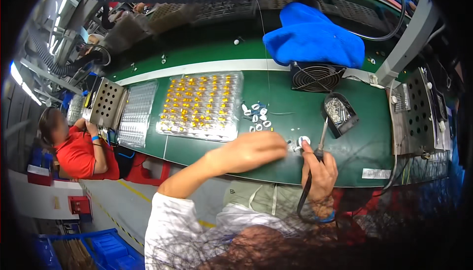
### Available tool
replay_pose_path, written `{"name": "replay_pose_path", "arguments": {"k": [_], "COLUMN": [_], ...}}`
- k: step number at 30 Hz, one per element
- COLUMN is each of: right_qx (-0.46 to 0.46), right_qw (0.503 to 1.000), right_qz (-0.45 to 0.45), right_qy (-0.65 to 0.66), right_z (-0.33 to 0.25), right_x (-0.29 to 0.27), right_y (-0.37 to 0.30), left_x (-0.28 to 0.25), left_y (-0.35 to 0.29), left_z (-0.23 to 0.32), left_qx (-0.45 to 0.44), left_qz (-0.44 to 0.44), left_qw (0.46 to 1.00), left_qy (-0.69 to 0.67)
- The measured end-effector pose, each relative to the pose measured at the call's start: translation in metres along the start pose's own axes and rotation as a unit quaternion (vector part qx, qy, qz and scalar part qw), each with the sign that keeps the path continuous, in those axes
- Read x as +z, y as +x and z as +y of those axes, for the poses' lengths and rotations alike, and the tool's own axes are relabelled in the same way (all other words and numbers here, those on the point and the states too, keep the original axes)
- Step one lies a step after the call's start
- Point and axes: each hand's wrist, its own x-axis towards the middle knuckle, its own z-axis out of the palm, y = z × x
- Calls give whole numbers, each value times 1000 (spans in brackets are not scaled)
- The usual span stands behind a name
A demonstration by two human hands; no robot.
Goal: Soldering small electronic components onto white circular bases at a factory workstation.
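Against the right fingers (309, 155) sits 1 round white part (303, 139).

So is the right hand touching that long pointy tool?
Touching. The head view shows the right hand wrapped around the handle of the pointy tool, with its thin end sticking out.

The soldering iron (323, 134) points its slim metal shaft forward; just left sits a small round white part (302, 139).
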Motion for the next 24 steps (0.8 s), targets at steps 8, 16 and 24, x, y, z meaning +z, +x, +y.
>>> {"name": "replay_pose_path", "arguments": {"k": [8, 16, 24], "right_qx": [8, 25, 5], "right_qw": [994, 990, 969], "right_qz": [31, 28, 101], "right_qy": [108, 139, 225], "right_z": [5, 10, 11], "right_x": [0, 0, -1], "right_y": [1, -4, -4], "left_x": [-110, -105, -51], "left_y": [-108, -107, -48], "left_z": [-65, -68, -45], "left_qx": [-327, -372, -331], "left_qz": [105, 104, 274], "left_qw": [919, 908, 853], "left_qy": [193, 162, -296]}}
